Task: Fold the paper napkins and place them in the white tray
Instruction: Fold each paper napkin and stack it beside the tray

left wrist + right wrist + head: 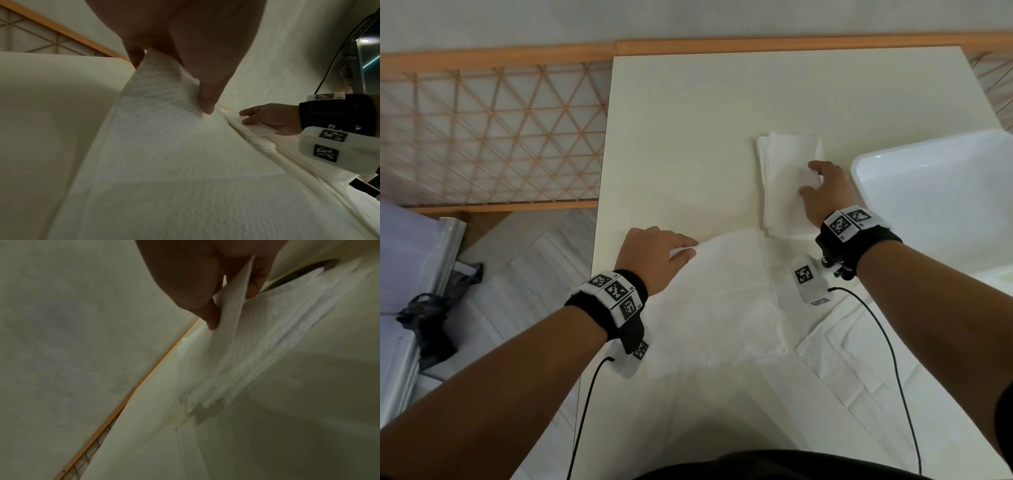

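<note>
An unfolded white paper napkin (719,305) lies on the cream table in front of me. My left hand (657,255) pinches its far left corner between thumb and fingers and lifts it a little; the left wrist view shows that napkin (164,129) rising into the left hand (185,68). Further back a stack of napkins (787,171) sits on the table. My right hand (822,190) pinches the top napkin of the stack at its right edge, and the right wrist view shows that top sheet (236,293) raised between thumb and fingers. The white tray (941,198) stands at the right.
Another flat napkin (835,356) lies at the near right under my right forearm. The table (681,137) has bare surface at the back. A wooden lattice panel (489,137) and floor lie past the left edge. Cables trail from both wrist cameras.
</note>
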The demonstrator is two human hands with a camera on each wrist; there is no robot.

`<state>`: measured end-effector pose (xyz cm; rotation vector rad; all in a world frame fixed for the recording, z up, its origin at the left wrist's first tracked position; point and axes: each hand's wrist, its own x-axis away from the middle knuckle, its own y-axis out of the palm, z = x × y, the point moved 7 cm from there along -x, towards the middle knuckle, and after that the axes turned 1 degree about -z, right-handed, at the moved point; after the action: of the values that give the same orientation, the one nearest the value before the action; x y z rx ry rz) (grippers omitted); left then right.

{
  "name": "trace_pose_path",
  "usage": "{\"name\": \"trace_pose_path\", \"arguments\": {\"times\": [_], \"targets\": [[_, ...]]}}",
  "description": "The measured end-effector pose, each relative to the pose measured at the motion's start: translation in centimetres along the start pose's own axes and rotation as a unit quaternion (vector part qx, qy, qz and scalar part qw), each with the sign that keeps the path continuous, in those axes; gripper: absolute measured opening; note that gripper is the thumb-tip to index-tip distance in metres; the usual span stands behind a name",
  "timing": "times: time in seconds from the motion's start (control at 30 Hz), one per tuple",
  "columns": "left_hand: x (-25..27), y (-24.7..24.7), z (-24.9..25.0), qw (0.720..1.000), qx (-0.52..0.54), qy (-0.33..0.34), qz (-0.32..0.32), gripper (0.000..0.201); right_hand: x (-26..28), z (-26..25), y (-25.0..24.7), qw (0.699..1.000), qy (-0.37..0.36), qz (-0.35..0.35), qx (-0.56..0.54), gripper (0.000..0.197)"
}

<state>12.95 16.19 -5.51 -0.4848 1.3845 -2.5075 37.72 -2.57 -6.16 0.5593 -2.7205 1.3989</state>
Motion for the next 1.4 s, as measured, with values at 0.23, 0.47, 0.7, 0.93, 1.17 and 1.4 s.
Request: {"name": "trace_pose_path", "arguments": {"times": [0.23, 0.47, 0.7, 0.93, 1.17, 1.4], "targets": [[-0.1, 0.4, -0.1, 1.000, -0.020, 0.004, -0.006, 0.025, -0.2, 0.3, 0.2, 0.999, -0.015, -0.028, -0.003, 0.045], [-0.3, 0.0, 0.3, 0.999, -0.025, 0.033, 0.029, 0.026, 0.8, -0.8, -0.1, 0.990, -0.061, -0.014, 0.122, 0.054], [-0.1, 0.3, 0.0, 0.999, -0.030, 0.024, 0.008, 0.026, 5.7, -5.8, 1.6, 0.969, -0.219, -0.021, 0.112, 0.047], [0.0, 1.2, -1.1, 0.999, -0.031, -0.026, -0.025, 0.036, 11.9, -7.5, 9.2, 0.897, -0.319, -0.217, 0.218, 0.055], [1.3, -0.4, -0.7, 0.995, 0.093, -0.017, -0.011, 0.016, 11.6, -8.4, 7.4, 0.911, -0.301, -0.247, 0.136, 0.017], [3.3, -0.5, -3.8, 0.983, 0.154, -0.090, -0.042, 0.031, 11.2, -7.5, 4.4, 0.935, -0.278, -0.198, 0.095, 0.013]]}}
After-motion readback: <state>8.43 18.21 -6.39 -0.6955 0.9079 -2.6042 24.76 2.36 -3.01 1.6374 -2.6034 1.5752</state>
